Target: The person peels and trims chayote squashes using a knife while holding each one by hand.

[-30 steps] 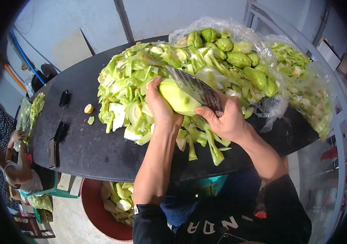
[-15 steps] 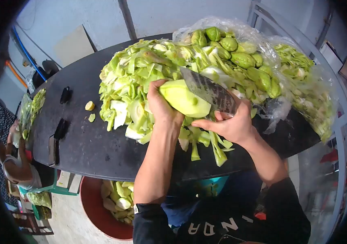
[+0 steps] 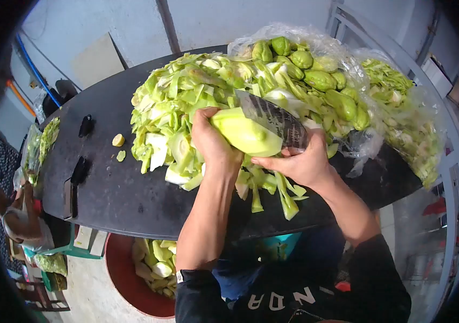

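My left hand (image 3: pixel 213 141) is wrapped round the near end of a pale green, peeled chayote (image 3: pixel 243 133). In my right hand (image 3: pixel 306 160) is a knife (image 3: pixel 272 116) with a broad, dark, streaked blade; its handle is hidden in the fingers. The blade lies flat across the chayote's right upper side, and my right thumb reaches below the chayote's far end. Behind both hands rises a big heap of chayote peelings (image 3: pixel 170 116). Several strips of peel (image 3: pixel 286 196) lie on the table just under the chayote.
Whole chayotes (image 3: pixel 321 79) sit in a clear plastic bag (image 3: pixel 366 141) on the dark table (image 3: pixel 116 188). A red tub (image 3: pixel 124 288) of peeled chayotes stands on the floor. A cut piece (image 3: pixel 118 140) and black-handled tools (image 3: pixel 71 196) lie left. Another person (image 3: pixel 22 223) works far left.
My right hand and the knife have shifted slightly left, with the blade now lying flatter over the chayote. My left hand stays almost in place. The other person's hands have moved a little.
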{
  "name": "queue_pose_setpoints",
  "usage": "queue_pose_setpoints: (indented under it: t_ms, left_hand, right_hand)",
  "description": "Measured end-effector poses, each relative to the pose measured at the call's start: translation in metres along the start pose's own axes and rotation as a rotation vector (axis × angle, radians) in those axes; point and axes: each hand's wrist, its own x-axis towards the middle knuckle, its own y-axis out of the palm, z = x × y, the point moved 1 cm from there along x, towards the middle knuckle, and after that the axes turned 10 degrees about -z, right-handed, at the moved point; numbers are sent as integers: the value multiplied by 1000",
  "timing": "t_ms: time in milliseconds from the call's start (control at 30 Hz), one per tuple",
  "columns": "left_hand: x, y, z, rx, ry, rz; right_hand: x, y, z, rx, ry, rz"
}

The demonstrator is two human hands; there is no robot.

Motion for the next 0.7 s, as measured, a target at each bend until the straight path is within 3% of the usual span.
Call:
queue_pose_setpoints:
  t_ms: [33,100,167,233,300,433,500,533,567,633,700]
  left_hand:
    - [-2,1,-5,75,95,17]
    - [-7,4,-3,49,50,3]
    - [-6,5,4,-59,-173,-4]
    - [-7,2,5,-42,-171,15]
    - [-6,0,2,13,17,25]
    - [-7,6,-2,4,-1,47]
    - [-8,11,-7,-5,-168,155]
    - [-5,10,-11,-8,-119,267]
    - [-3,7,-19,-6,-121,267]
    - [-10,8,-37,443,108,705]
    - [-6,4,-33,539,138,742]
  right_hand:
    - [1,1,-4,14,-43,4]
    - [1,2,-5,67,-25,-3]
    - [-1,3,-6,61,-12,-7]
    - [0,2,-6,35,-2,-4]
    - [3,1,-3,45,-12,24]
    - [4,-1,-1,91,3,0]
    - [12,-15,5,42,25,50]
    - [19,-24,11,-16,45,114]
    - [28,-31,18,3,-94,76]
    - [30,-46,27,-26,206,167]
    - [29,-45,18,20,153,162]
